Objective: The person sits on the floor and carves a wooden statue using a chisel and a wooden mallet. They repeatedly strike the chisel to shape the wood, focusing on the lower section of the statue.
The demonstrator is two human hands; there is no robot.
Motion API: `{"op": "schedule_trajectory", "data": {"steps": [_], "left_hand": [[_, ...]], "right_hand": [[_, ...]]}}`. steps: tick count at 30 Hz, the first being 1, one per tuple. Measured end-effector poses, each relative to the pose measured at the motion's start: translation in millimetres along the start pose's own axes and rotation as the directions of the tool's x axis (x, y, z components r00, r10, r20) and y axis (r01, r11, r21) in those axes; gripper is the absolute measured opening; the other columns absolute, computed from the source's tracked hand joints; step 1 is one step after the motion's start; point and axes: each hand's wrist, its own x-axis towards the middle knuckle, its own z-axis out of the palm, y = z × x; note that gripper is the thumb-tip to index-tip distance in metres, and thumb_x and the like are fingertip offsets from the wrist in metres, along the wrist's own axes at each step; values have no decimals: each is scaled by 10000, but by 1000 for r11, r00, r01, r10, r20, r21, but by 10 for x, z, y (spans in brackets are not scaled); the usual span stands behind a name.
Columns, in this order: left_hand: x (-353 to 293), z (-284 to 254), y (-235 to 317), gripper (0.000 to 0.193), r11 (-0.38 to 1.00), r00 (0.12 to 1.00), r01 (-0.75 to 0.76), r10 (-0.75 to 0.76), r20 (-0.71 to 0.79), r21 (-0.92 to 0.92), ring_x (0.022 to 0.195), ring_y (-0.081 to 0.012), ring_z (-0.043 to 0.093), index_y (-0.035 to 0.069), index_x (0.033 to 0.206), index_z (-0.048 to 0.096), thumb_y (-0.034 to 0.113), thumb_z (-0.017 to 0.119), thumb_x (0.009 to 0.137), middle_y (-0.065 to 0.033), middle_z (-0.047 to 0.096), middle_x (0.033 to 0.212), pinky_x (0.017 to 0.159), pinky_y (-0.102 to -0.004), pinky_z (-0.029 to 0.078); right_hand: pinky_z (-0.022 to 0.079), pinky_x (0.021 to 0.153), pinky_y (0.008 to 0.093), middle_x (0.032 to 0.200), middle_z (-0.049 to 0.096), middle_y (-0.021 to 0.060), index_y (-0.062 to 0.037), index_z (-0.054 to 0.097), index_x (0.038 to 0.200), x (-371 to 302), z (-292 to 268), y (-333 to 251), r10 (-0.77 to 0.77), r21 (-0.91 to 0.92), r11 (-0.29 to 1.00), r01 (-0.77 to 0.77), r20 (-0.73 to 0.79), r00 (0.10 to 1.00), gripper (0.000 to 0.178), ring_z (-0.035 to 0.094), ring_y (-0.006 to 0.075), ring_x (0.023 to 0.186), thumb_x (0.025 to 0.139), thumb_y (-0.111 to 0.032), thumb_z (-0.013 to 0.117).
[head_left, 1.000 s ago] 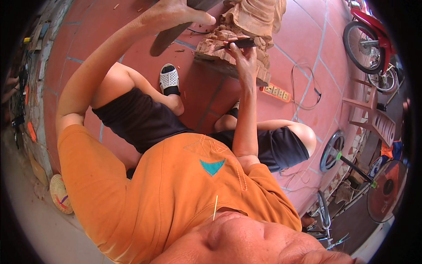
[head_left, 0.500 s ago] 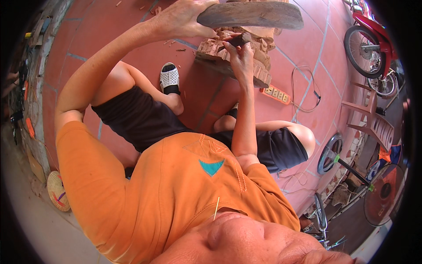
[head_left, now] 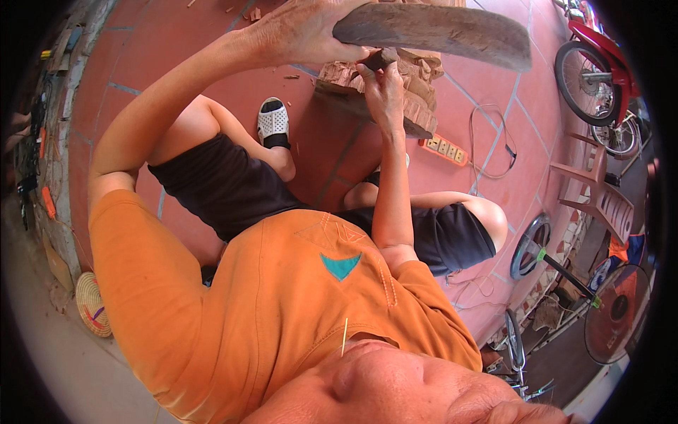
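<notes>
My left hand (head_left: 300, 34) is closed round one end of a long, flat, grey-brown wooden mallet (head_left: 441, 34), which reaches out to the right. Just below it, my right hand (head_left: 385, 97) grips a short dark chisel (head_left: 382, 59) with the fingers wrapped round it. The chisel is over a carved reddish-brown wood block (head_left: 418, 97) with rough, stepped sides. Part of the block's top is hidden behind the mallet and my hands. Whether the mallet touches the chisel, I cannot tell, and the chisel's tip is hard to make out.
An orange power strip (head_left: 443, 150) with a looped cord lies right of the block on the red tiled floor (head_left: 487, 78). Wood chips are scattered to the left. A red motorbike (head_left: 620, 67), a plastic chair (head_left: 600, 191) and a fan (head_left: 618, 307) stand along the right.
The mallet has shifted right, and its free end has dropped lower. My left hand has moved slightly right with it. My right hand stays close to the same place, with the chisel turned a little.
</notes>
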Motion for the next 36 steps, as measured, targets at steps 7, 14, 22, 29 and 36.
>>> {"op": "schedule_trajectory", "data": {"steps": [7,14,22,29,36], "left_hand": [[16,-49,-140,441,868,922,105,-268,279,486,789,-438,684,21,1094,552,254,770,789,-258,663,791,683,-498,527],[1,-93,92,450,999,1000,-16,16,13,46,754,-408,692,14,1106,551,226,788,787,-239,654,763,659,-454,526],[14,-71,24,465,997,993,25,-34,113,76,778,-426,691,5,1095,553,258,796,789,-263,658,785,664,-473,524],[-37,-10,-288,429,871,930,89,-247,274,483,789,-436,687,9,1073,575,282,748,792,-270,667,796,683,-507,524],[113,-97,136,427,987,985,152,-147,93,-46,798,-435,693,-4,1060,580,271,747,781,-269,678,807,693,-512,541]], "right_hand": [[530,775,310,958,720,93,-21,570,1104,-39,-13,153,100,-13,995,-99,32,995,174,691,167,881,955,-39,659],[529,777,314,962,718,93,-8,563,1116,4,-62,103,-10,-21,1000,11,12,1000,176,685,172,877,963,-27,647],[533,762,327,962,727,102,-6,566,1134,31,-74,110,9,-41,999,-9,15,1000,200,702,202,865,962,-54,656],[540,727,375,892,731,148,-6,564,1123,36,-33,232,-73,-207,975,80,41,996,234,722,319,823,940,-76,692],[536,713,380,855,720,159,16,569,1063,34,-35,107,-48,-102,994,46,-15,999,217,717,319,805,931,-85,709]]}}
